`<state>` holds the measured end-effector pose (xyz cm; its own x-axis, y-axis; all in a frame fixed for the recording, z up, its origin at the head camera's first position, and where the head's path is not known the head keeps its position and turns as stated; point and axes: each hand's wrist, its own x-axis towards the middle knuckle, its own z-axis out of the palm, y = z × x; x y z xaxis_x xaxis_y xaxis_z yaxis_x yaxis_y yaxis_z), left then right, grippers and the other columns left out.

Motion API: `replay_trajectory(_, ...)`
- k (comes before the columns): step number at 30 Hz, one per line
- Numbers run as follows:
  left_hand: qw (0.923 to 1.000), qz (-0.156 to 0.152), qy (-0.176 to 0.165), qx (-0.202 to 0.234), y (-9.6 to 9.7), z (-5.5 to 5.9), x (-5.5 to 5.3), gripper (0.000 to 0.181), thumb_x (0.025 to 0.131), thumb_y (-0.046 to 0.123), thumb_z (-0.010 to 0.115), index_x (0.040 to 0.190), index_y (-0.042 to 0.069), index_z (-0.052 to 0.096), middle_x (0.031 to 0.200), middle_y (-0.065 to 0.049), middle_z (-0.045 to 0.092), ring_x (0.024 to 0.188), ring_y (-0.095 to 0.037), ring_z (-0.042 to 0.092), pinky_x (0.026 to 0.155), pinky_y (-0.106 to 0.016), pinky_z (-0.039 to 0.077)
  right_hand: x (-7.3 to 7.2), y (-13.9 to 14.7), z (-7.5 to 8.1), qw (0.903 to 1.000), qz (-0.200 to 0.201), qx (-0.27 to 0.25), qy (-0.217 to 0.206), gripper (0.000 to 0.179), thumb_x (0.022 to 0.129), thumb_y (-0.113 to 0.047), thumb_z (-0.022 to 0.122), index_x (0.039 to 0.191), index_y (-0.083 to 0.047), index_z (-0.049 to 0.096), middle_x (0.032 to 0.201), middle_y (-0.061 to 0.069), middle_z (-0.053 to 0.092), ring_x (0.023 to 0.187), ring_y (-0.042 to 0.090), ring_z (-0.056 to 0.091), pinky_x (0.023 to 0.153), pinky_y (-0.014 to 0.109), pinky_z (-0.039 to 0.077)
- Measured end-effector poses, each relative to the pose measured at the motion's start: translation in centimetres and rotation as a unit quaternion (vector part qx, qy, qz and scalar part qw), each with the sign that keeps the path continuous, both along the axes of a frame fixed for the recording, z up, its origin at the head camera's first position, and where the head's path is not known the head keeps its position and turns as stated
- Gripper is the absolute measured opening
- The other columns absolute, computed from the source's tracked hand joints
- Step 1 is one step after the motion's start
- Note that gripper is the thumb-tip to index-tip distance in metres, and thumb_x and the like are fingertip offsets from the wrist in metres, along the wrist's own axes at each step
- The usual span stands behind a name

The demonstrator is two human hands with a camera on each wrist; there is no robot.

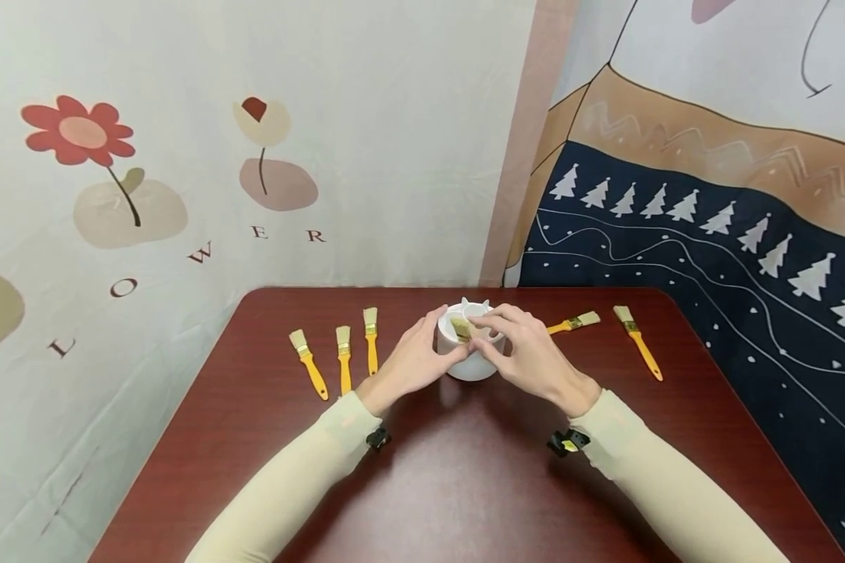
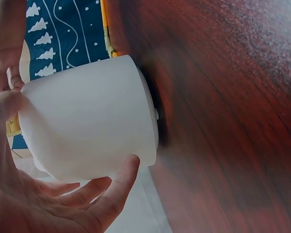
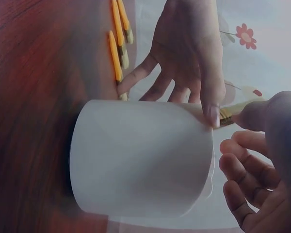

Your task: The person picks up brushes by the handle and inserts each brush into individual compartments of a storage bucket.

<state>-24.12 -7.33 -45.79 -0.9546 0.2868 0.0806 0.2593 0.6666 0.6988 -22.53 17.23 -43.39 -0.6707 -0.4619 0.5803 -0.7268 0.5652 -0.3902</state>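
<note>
At the back of the red-brown tabletop (image 1: 465, 500), a round white cup (image 1: 473, 371) is held by the left hand (image 1: 415, 356). A pale-bristled brush (image 1: 461, 328) in it is touched by the right hand (image 1: 531, 356); whether pinched cannot be told. The cup, likely stiff and slippery, is best held around its sides.

The cup (image 2: 89, 119) is plain white, the brushes (image 1: 639, 342) show yellow-orange handles (image 1: 315, 378) and cream bristles (image 1: 370, 316), the table (image 1: 451, 500) is reddish brown with dark grain, the sleeves (image 1: 299, 473) are pale cream, and the white-dotted navy panel (image 1: 711, 262) carries a row of white trees (image 1: 684, 206).
</note>
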Motion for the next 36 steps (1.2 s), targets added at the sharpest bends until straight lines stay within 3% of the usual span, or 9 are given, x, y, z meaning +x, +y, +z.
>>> replay_trajectory(5,1.0,-0.007,-0.001,-0.003,0.3,0.0,-0.1,0.106,0.102,0.073,0.076,0.183,0.016,0.037,0.178,-0.014,0.054,0.162,-0.037,0.058,0.13,-0.061,0.052,-0.1,1.0,-0.3,0.9997,-0.009,-0.018,0.009,0.037,0.101,-0.012,0.091,0.137,-0.007,0.084,0.122,0.008,0.082,0.097,0.02,0.076,0.083,0.043,0.066)
replay_trajectory(11,1.0,-0.008,-0.005,-0.003,0.1,-0.2,-0.3,0.104,0.103,0.07,0.077,0.183,0.018,0.036,0.183,-0.012,0.05,0.167,-0.036,0.054,0.133,-0.061,0.049,-0.1,2.1,-0.4,0.9991,-0.034,-0.022,-0.016,0.037,0.103,-0.014,0.089,0.139,-0.007,0.083,0.128,0.009,0.082,0.101,0.024,0.077,0.086,0.042,0.068)
replay_trajectory(19,0.9996,-0.014,-0.019,-0.011,-0.6,-0.2,-0.2,0.105,0.102,0.071,0.076,0.184,0.02,0.035,0.185,-0.009,0.048,0.169,-0.036,0.052,0.134,-0.062,0.047,-0.4,3.4,-0.9,0.997,-0.048,-0.044,-0.042,0.038,0.104,-0.011,0.087,0.141,-0.006,0.081,0.128,0.011,0.081,0.102,0.023,0.079,0.087,0.05,0.073)
replay_trajectory(24,0.9995,-0.016,-0.025,-0.007,-0.9,-0.2,-0.2,0.103,0.102,0.069,0.076,0.184,0.021,0.034,0.185,-0.01,0.048,0.168,-0.037,0.053,0.134,-0.063,0.047,-0.6,4.2,-1.0,0.9958,-0.068,-0.035,-0.05,0.039,0.105,-0.012,0.087,0.143,-0.01,0.081,0.132,0.01,0.081,0.104,0.025,0.08,0.094,0.052,0.072)
replay_trajectory(36,0.9993,-0.022,-0.031,-0.001,-0.6,0.3,-0.4,0.102,0.104,0.063,0.076,0.185,0.02,0.032,0.186,-0.011,0.047,0.169,-0.038,0.052,0.136,-0.063,0.046,-2.0,6.8,-1.7,0.9913,-0.112,-0.017,-0.067,0.037,0.107,-0.012,0.084,0.144,-0.011,0.081,0.132,0.011,0.08,0.104,0.026,0.079,0.091,0.051,0.071)
